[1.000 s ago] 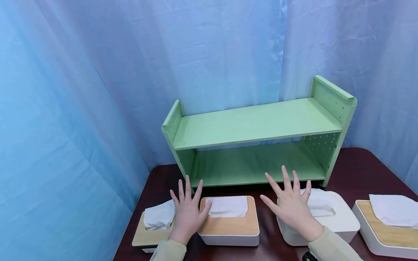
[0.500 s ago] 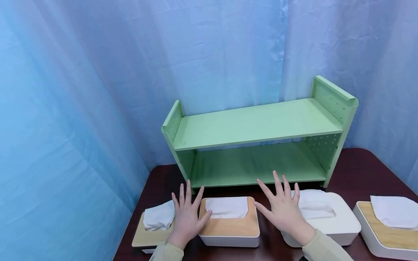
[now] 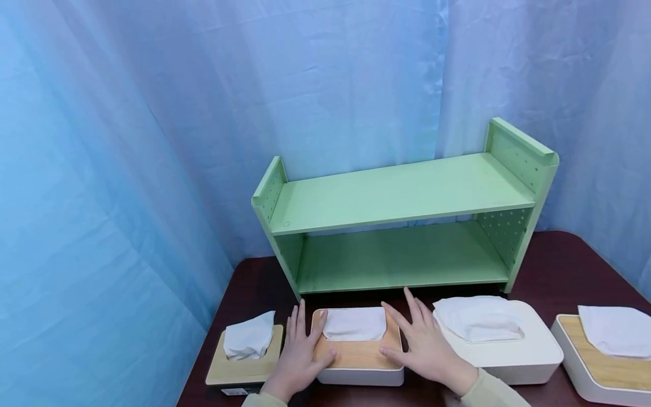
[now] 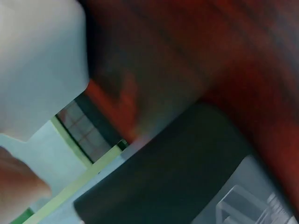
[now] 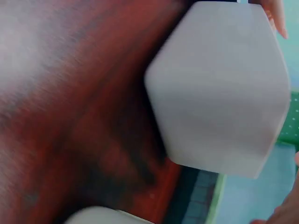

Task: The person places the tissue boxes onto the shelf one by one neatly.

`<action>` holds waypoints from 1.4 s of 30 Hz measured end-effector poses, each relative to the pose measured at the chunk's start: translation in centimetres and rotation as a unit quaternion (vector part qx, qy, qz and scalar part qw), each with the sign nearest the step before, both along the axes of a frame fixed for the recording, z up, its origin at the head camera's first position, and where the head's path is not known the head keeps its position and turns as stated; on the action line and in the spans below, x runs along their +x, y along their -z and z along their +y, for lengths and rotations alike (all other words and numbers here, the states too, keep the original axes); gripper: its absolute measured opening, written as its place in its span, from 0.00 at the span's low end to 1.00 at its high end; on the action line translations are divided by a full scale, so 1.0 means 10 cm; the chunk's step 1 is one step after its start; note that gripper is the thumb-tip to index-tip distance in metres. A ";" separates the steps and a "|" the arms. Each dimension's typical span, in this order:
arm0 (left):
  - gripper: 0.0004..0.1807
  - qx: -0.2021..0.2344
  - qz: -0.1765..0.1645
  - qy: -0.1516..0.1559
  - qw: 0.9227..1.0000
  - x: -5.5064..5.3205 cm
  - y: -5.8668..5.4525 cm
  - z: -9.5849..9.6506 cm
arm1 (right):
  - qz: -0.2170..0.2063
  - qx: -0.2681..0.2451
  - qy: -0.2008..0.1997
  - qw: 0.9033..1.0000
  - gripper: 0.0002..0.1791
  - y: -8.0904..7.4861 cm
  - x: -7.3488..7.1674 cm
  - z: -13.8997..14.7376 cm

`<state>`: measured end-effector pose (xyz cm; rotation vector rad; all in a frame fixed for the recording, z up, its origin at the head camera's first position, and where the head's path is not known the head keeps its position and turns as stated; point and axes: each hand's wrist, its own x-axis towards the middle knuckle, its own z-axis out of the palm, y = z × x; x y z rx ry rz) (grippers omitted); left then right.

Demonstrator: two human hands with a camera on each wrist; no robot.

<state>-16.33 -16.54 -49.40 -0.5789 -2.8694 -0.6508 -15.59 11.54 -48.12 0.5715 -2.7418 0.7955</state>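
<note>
A tissue box (image 3: 356, 356) with a white body, a wood-look lid and a white tissue lies between both hands in the head view. My left hand (image 3: 300, 362) is at its left side, thumb over the lid and fingers pointing forward. My right hand (image 3: 427, 347) is at its right edge with fingers spread, thumb and index finger overlapping the lid. Neither hand is curled round it. In the right wrist view the white wall of the tissue box (image 5: 219, 88) shows large, with fingers (image 5: 286, 205) of my right hand at the lower right.
A wood-topped tissue box with a dark base (image 3: 239, 367) stands at the left. Further right are an all-white tissue box (image 3: 529, 350) and another wood-topped one (image 3: 610, 362). Behind stands a green two-tier shelf (image 3: 402, 192) on the dark red table (image 3: 564, 265), before blue curtains (image 3: 346, 85).
Both hands have come down toward the middle tissue box. The right hand has moved left, off the all-white box, and the left hand has shifted slightly right. The boxes have stayed put.
</note>
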 end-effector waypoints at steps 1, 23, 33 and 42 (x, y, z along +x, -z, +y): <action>0.41 0.009 -0.019 0.003 1.000 0.00 0.01 -0.01 | -0.013 -0.009 -0.012 1.000 0.46 0.02 0.01 -0.01; 0.61 0.099 -0.179 0.015 0.979 -0.07 0.09 0.00 | -0.176 -0.108 -0.057 0.977 0.58 0.20 0.07 -0.14; 0.59 0.112 -0.188 0.017 0.976 -0.05 0.12 0.00 | -0.166 -0.116 -0.045 0.978 0.56 0.22 0.08 -0.18; 0.58 0.115 -0.183 0.006 0.976 -0.04 0.12 0.02 | -0.165 -0.131 -0.039 0.977 0.56 0.22 0.08 -0.18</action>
